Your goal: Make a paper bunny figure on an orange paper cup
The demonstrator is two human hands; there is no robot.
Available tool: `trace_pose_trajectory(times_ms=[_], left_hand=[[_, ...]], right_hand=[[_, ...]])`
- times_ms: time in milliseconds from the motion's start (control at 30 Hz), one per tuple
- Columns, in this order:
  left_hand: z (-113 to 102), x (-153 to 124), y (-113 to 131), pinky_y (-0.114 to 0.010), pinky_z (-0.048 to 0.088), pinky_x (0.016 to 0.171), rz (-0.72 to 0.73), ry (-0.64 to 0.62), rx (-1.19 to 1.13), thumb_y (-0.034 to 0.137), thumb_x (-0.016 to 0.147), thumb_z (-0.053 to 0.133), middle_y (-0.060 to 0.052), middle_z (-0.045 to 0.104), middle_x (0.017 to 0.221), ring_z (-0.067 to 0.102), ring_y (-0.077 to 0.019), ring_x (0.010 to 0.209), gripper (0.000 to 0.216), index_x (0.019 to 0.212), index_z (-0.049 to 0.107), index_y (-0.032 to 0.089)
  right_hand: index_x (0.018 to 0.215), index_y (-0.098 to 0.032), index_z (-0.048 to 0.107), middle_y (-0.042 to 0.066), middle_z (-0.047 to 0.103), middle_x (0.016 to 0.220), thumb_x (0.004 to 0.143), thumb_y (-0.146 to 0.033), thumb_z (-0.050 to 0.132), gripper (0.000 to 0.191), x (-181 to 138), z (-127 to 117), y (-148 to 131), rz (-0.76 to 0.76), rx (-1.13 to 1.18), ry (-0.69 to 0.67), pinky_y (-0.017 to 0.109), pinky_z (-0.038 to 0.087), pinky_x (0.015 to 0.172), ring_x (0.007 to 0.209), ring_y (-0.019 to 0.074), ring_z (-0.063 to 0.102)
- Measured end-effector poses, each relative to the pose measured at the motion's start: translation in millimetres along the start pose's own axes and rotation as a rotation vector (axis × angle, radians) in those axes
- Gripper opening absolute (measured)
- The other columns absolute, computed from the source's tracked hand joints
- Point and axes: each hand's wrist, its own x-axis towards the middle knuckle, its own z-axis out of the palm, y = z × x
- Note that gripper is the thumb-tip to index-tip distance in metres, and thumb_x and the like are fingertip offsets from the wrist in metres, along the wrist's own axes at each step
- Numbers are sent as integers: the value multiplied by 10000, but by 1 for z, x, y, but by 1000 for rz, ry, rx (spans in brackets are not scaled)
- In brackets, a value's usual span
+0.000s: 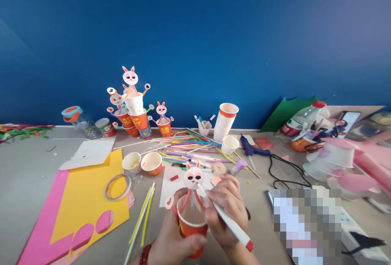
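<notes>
My left hand (171, 236) is wrapped round an orange paper cup (193, 229) with a white rim. Out of the cup rises a paper rabbit face (193, 178) on a thin stick, with pink ears, dark eyes and a red mouth. Red strip arms come up at its sides, and one ends in a white disc with a red heart (169, 202). Between the fingers of my right hand (227, 208) is a white marker (229, 223) with a red end. Its tip is at the face's mouth area; whether it touches cannot be told.
Finished-looking rabbit cups (134, 104) stand stacked at the back left. Colored sticks (189, 144) lie across the middle. Yellow paper (88, 191), a tape roll (106, 187) and two paper cups (152, 164) are left. A blue glue gun (252, 146) with its cord lies right, near stacked cups (225, 124).
</notes>
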Motion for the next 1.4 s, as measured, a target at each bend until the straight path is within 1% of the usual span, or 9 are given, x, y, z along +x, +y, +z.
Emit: trace_pose_trajectory(times_ms=[267,400,533,633,833,967,1167,1333,1400], left_hand=[[0,-1,-4,-408,496,884,2,-2,-14,446,693,822,-115,659,1082,646,-296,992,694,1233,460,203],[-1,-2,-6,-395,498,862,2,-22,-15,438,719,808,-89,674,1001,658,-270,934,690,1256,439,211],[-3,-1,-6,-417,474,932,20,0,-14,418,708,818,-116,653,1125,632,-298,1040,699,1265,449,211],[-4,-1,-7,-425,463,956,16,6,-8,420,705,818,-126,637,1173,614,-313,1085,695,1262,460,207],[-7,-4,-13,-420,459,950,-1,11,11,432,686,827,-116,636,1147,607,-311,1079,736,1278,451,209],[-6,-4,-13,-443,445,969,-16,19,-1,424,686,830,-130,635,1172,607,-317,1087,752,1281,422,212],[-3,-3,-10,-442,470,927,-27,-10,-2,459,692,817,-119,665,1072,640,-314,1026,739,1262,422,203],[-5,-3,-11,-440,434,992,-2,6,21,441,688,825,-122,630,1201,597,-320,1127,729,1263,436,220],[-5,-3,-11,-432,431,1000,3,1,6,429,697,823,-116,626,1221,594,-312,1136,721,1269,432,232]], right_hand=[[822,-206,591,-31,594,616,743,-51,551,178,3,-1,-3,11,-6,-9,476,472,795,576,150,520],[827,-209,585,-38,586,610,749,-47,546,184,4,-1,-3,13,-5,-10,478,470,795,568,148,514],[828,-203,586,-33,590,608,740,-41,549,188,4,1,-2,9,9,3,478,465,791,567,150,514],[827,-198,588,-33,578,605,738,-39,547,187,3,2,-1,8,21,16,479,459,786,564,149,506],[888,-190,592,-35,578,623,750,-48,520,210,1,-1,0,-29,32,59,475,437,792,564,146,507],[862,-205,578,-44,558,598,753,-45,516,203,3,0,-1,-10,12,59,467,445,771,553,145,493],[828,-205,576,-35,567,611,756,-45,540,180,3,-1,-3,15,-10,27,475,453,784,574,148,496],[812,-207,562,-44,557,596,761,-53,523,166,2,0,-3,25,-4,42,471,461,790,561,146,498],[825,-205,565,-42,565,604,759,-49,524,175,2,1,-3,22,-3,44,474,462,790,562,146,499]])
